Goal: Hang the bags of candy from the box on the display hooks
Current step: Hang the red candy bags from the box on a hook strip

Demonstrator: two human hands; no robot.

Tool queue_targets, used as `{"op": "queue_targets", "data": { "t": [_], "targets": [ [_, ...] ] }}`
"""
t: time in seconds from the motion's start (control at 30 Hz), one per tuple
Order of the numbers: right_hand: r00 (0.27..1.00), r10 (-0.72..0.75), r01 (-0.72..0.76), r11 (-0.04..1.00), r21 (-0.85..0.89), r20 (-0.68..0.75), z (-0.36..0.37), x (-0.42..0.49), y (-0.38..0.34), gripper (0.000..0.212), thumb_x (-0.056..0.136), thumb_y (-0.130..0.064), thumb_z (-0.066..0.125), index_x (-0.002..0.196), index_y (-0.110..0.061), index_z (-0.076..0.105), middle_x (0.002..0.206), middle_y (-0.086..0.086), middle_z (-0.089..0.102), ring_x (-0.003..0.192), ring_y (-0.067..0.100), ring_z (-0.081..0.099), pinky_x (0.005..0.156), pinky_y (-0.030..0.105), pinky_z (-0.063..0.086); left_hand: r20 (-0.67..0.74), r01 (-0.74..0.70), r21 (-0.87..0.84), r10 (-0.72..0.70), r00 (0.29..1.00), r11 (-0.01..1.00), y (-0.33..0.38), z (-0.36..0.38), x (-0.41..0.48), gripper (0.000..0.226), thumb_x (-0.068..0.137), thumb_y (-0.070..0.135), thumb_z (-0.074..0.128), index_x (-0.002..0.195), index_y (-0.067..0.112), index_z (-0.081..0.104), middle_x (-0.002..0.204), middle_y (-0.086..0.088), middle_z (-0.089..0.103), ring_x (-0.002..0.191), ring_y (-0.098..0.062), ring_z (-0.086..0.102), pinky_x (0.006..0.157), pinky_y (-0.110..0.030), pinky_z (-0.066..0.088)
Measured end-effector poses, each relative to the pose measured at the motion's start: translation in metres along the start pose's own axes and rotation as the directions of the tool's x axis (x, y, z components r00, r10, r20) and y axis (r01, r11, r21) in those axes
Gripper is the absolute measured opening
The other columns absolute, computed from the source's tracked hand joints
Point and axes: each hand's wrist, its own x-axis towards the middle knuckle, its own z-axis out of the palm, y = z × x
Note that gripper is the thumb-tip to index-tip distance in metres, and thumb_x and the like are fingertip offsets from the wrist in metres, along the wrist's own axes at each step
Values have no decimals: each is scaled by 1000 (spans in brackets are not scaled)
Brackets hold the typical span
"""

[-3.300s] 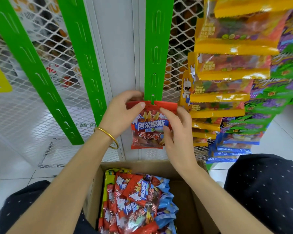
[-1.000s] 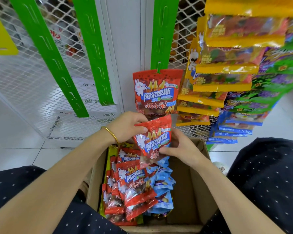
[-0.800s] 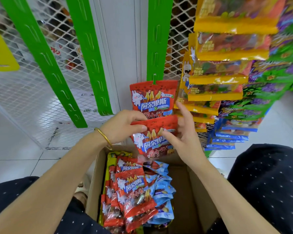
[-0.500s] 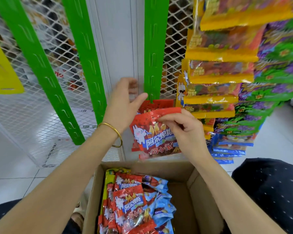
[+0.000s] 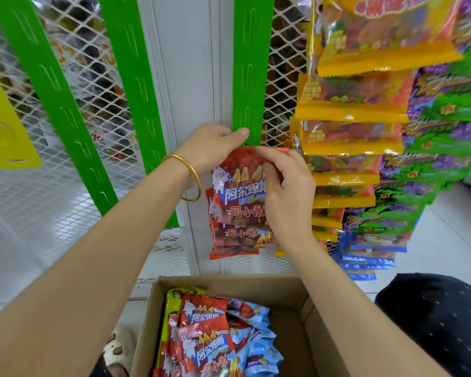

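I hold a red candy bag [image 5: 238,186] up against the lower end of the middle green hook strip [image 5: 252,69]. My left hand [image 5: 211,148] grips the bag's top left corner, its thumb lying on the strip. My right hand [image 5: 286,186] pinches the bag's top right part. Behind this bag a second red bag [image 5: 237,240] hangs from the strip, only its lower part showing. The open cardboard box [image 5: 297,292] stands below, with several red and blue candy bags [image 5: 218,338] in its left half.
Two more green hook strips [image 5: 136,85] lean on the white mesh panel to the left, bare of bags. At right hang columns of yellow bags [image 5: 351,112] and green-purple bags [image 5: 446,126], close to my right hand. A yellow strip [image 5: 3,126] is at far left.
Both hands took a red bag out of the box and raised it to the bottom of the middle green strip, in front of the bag hung earlier.
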Motion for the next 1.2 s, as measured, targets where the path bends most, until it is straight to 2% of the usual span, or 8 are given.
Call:
{"op": "queue_targets", "data": {
  "t": [0.2, 0.4, 0.47, 0.57, 0.73, 0.97, 1.07, 1.2],
  "targets": [
    [999, -34, 34, 999, -25, -23, 3, 7, -3, 30, 88, 6, 49, 109, -5, 67, 100, 7, 61, 93, -2, 47, 85, 0, 36, 58, 68, -45, -66, 996, 997, 1, -4, 1, 41, 90, 47, 51, 73, 12, 64, 69, 1, 68, 66, -12, 65, 76, -28, 53],
    [999, -40, 39, 997, -72, -5, 7, 8, -1, 31, 86, 7, 51, 111, -5, 66, 100, 5, 58, 93, 4, 50, 85, 5, 38, 69, 75, -29, -73, 995, 997, 2, -7, 3, 55, 89, 49, 51, 91, -4, 66, 84, -14, 72, 85, -27, 69, 89, -39, 52],
    [999, -38, 39, 996, -77, 18, 8, 2, 3, 31, 87, 5, 50, 111, -6, 66, 98, 0, 55, 92, 2, 49, 83, 5, 37, 59, 73, -8, -72, 996, 997, 0, -7, 3, 49, 88, 51, 50, 75, 5, 60, 77, -19, 68, 75, -31, 66, 81, -36, 51],
    [998, -18, 22, 997, -76, 55, 10, -7, 10, 31, 88, 4, 49, 112, -6, 65, 100, 3, 57, 91, -5, 44, 83, 3, 36, 32, 79, 34, -80, 996, 996, -2, -7, 0, 50, 88, 54, 49, 59, 14, 41, 54, -3, 57, 56, -17, 55, 65, -25, 43],
    [997, -69, 67, 997, -46, -22, 11, -9, 6, 30, 87, 3, 48, 111, -5, 66, 102, 7, 60, 95, 0, 48, 86, 8, 41, 20, 53, 36, -54, 998, 998, -5, -8, -5, 49, 90, 52, 47, 58, 15, 47, 57, -2, 59, 43, -4, 54, 54, -13, 43],
    [980, -172, 164, 983, -77, -105, 14, 8, -1, 31, 85, 3, 47, 108, -3, 68, 98, 10, 60, 93, 0, 45, 83, 7, 41, 21, 89, -25, -89, 996, 996, 3, -9, -4, 42, 89, 47, 51, 90, 11, 71, 72, 3, 68, 68, -9, 64, 72, -17, 48],
    [982, -169, 160, 982, -97, -86, 16, 10, -2, 35, 87, -9, 41, 108, -4, 67, 99, 10, 60, 93, 6, 49, 82, 11, 42, 26, 118, -43, -117, 993, 992, 5, -9, -4, 39, 88, 47, 52, 89, 12, 70, 75, 1, 69, 68, -10, 65, 72, -18, 48],
    [991, -122, 112, 983, -146, -58, 18, 7, 3, 35, 83, -1, 45, 111, -5, 66, 101, 10, 59, 93, 12, 53, 82, 16, 42, 10, 149, -82, -149, 989, 985, 5, -8, -4, 37, 87, 45, 53, 78, 11, 65, 68, 0, 67, 61, -11, 62, 65, -18, 45]
  ]
}}
